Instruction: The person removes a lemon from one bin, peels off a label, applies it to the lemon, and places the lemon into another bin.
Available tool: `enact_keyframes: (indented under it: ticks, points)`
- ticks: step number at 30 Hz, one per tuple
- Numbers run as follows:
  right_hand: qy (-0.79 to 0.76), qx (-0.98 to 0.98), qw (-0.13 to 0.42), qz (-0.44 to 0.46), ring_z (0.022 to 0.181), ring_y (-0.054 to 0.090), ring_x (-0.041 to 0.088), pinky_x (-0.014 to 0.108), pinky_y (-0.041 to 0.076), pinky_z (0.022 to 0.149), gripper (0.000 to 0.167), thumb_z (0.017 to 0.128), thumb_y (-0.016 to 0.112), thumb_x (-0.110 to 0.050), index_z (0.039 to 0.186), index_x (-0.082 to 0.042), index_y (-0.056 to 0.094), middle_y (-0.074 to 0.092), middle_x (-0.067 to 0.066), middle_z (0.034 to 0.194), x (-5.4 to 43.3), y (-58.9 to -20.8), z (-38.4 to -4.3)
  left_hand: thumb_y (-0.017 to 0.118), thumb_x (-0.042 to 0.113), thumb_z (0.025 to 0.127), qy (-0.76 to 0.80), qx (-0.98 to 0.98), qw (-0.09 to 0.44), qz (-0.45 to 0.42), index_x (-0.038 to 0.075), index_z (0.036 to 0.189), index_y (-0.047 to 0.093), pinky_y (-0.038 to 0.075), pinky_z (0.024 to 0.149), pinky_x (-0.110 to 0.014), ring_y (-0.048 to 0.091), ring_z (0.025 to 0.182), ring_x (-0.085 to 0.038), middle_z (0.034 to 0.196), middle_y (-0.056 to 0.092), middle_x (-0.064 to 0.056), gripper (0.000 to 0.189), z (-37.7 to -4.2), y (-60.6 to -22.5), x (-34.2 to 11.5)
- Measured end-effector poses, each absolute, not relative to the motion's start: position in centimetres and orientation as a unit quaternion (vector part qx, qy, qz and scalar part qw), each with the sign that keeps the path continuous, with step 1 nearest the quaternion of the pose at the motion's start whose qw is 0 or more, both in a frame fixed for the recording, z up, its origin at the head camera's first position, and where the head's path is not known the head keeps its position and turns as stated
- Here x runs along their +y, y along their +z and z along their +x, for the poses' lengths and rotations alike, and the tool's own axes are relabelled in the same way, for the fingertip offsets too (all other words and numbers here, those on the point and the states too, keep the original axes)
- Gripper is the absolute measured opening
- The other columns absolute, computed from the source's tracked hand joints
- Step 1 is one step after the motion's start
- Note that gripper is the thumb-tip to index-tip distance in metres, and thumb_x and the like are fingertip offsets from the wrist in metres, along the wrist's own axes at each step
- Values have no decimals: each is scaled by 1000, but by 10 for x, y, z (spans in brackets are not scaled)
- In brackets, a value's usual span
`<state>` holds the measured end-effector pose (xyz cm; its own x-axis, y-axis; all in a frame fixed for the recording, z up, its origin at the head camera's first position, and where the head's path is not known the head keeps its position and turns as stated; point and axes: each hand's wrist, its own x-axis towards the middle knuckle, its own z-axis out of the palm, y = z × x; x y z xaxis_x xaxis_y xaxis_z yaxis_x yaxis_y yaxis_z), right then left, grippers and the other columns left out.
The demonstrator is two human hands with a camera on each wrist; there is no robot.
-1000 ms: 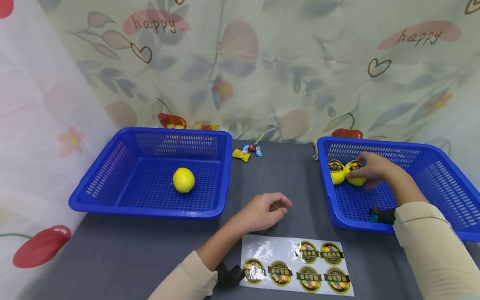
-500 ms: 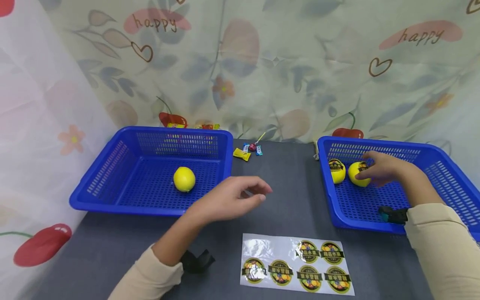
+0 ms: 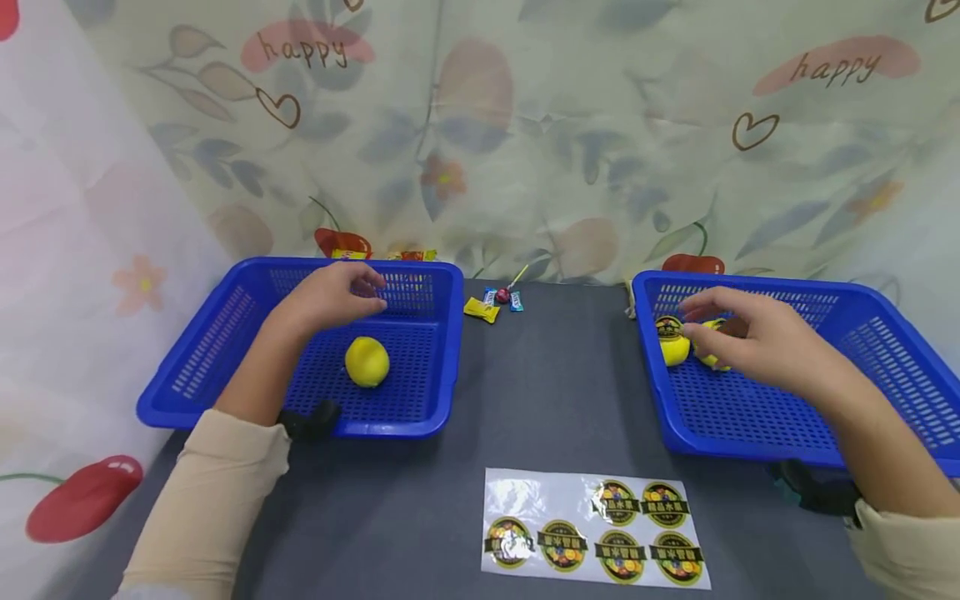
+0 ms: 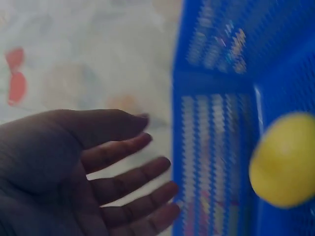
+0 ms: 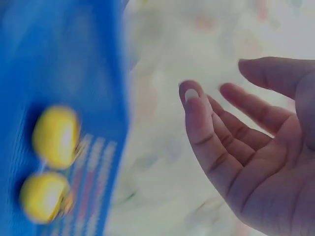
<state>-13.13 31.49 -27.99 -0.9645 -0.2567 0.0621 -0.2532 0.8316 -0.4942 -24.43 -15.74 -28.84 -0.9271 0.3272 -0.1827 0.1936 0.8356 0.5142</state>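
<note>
A wide lane of dark grey desk (image 3: 555,383) separates the blue perforated plastic left basket (image 3: 405,429) from the blue perforated plastic right basket (image 3: 720,450), both walled against low sideways entry. Small wrapped candies (image 3: 481,311) obstruct its far end. Air separates the left grip (image 3: 328,298) from the plain yellow lemon (image 3: 367,362).

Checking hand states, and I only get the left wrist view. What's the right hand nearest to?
Observer: The right hand is nearest to two lemons in the other blue basket.
Operator: Holding either one?
Observer: No. The right wrist view shows a gap between it and both.
Operator: OK. What's at the bottom middle of the head view?
Observer: A white sheet on the grey table, with six round stickers on it.
</note>
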Motion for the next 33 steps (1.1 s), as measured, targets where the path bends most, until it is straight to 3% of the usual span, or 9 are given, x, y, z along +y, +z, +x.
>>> enact_keyframes:
  ticks: [4, 9, 14, 20, 25, 29, 33]
  points:
    - [-288, 923, -26, -255, 71, 62, 4, 25, 51, 57, 21, 93, 73, -13, 113, -18, 69, 68, -7, 97, 278, -290, -86, 74, 27, 92, 173, 953, 212, 127, -1, 135, 56, 43, 99, -58, 52, 121, -42, 135, 54, -27, 54, -257, -299, -164]
    - [-285, 899, 53, -329, 67, 54, -5, 20, 48, 55, 15, 93, 74, -25, 107, -24, 68, 61, -20, 90, 251, -329, -48, 76, 20, 90, 116, 917, 343, 165, 11, 142, 57, 38, 105, -59, 42, 132, -41, 149, 44, -21, 56, -265, -310, -162]
    - [-232, 936, 120, -238, 61, 44, -1, 23, 40, 53, 25, 86, 80, -33, 101, -21, 64, 50, -17, 77, 257, -376, -35, 74, 11, 90, 95, 893, 398, 185, 21, 140, 61, 38, 105, -58, 42, 131, -38, 153, 39, -18, 52, -269, -312, -154]
    - [-135, 976, 131, -108, 63, 44, 11, 33, 39, 54, 53, 70, 91, -40, 101, -18, 53, 50, -7, 80, 273, -404, -33, 75, 15, 90, 85, 884, 437, 142, 15, 146, 54, 48, 98, -51, 51, 125, -37, 152, 39, -19, 60, -279, -315, -153]
    - [-145, 974, 146, -93, 67, 45, 13, 35, 42, 58, 51, 69, 91, -41, 97, -18, 55, 50, -6, 82, 277, -411, -37, 78, 28, 88, 68, 882, 454, 104, 13, 146, 52, 47, 98, -53, 53, 122, -44, 149, 42, -20, 65, -286, -319, -153]
    - [-157, 969, 168, -92, 68, 45, 13, 34, 40, 59, 49, 70, 91, -41, 92, -19, 54, 48, -5, 80, 278, -413, -41, 78, 22, 89, 82, 868, 482, 87, 13, 144, 53, 49, 96, -52, 50, 125, -44, 146, 44, -18, 62, -288, -322, -145]
    - [-165, 964, 185, -94, 67, 43, 13, 33, 37, 59, 49, 70, 90, -42, 90, -19, 52, 46, -5, 77, 278, -414, -44, 80, 15, 86, 78, 860, 500, 61, 12, 138, 58, 55, 88, -46, 56, 118, -39, 134, 53, -16, 56, -287, -323, -139]
